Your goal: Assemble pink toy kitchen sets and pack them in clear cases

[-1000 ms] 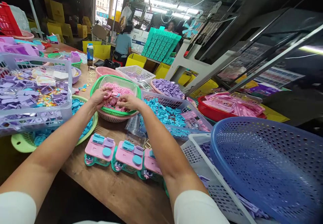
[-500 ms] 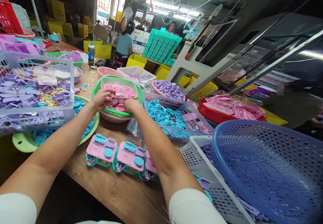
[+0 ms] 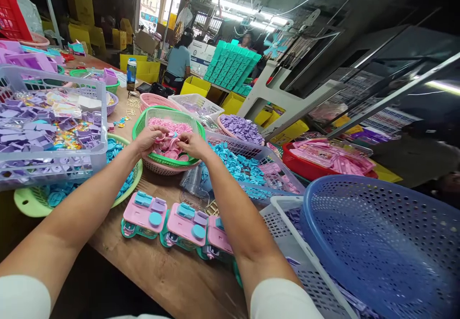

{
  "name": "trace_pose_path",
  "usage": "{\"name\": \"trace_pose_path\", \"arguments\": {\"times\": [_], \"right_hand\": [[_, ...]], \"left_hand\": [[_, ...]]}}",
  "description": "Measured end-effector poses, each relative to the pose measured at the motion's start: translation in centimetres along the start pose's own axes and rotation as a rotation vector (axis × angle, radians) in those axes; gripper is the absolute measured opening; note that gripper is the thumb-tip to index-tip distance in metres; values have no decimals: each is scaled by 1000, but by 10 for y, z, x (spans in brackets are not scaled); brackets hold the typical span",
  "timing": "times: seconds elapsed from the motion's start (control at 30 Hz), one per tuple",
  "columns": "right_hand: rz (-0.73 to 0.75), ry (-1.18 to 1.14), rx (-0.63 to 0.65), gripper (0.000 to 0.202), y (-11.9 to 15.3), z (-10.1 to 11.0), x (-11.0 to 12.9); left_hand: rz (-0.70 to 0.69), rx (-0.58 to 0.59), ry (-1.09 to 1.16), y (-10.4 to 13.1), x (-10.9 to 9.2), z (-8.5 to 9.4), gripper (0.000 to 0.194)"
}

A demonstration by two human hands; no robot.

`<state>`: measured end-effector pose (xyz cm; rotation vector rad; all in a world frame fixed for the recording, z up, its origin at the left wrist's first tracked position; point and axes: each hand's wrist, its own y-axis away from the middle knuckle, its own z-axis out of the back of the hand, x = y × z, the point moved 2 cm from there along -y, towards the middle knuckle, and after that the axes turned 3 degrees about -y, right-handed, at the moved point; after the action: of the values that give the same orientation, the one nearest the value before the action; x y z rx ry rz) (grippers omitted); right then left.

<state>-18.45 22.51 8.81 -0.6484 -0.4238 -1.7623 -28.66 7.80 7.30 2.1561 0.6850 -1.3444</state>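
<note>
Both hands are over a green basket point(image 3: 133, 134) of small pink plastic pieces point(image 3: 173, 155), some of them round. My left hand point(image 3: 149, 139) is closed at the basket's left side, its fingers on round pink pieces. From the right, my right hand point(image 3: 193, 145) reaches over the basket with its fingertips pinched at a pink piece point(image 3: 175, 143); fine details there are too small to make out. A clear tray point(image 3: 192, 120) of tiny pink parts sits at the basket's back. Nearer me stand several pink and teal toy assemblies point(image 3: 185, 223) in a row, partly hidden by my right forearm.
A clear crate point(image 3: 97, 151) of purple parts stands at left above a light green basket point(image 3: 30, 203). To the right are a crate of blue parts point(image 3: 233, 163), a white crate point(image 3: 305, 242) and a large blue basket point(image 3: 373, 242). A co-worker point(image 3: 178, 62) sits farther back.
My right hand has lifted out of the pink pieces and moved slightly right, so its fingers now show. My left hand stays almost in place.
</note>
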Motion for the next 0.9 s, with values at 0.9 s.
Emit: {"name": "trace_pose_path", "arguments": {"times": [0.9], "right_hand": [[-128,444,-51,33,-77,24,-6]], "left_hand": [[-18,-43,42,3,-4,-8,20]]}}
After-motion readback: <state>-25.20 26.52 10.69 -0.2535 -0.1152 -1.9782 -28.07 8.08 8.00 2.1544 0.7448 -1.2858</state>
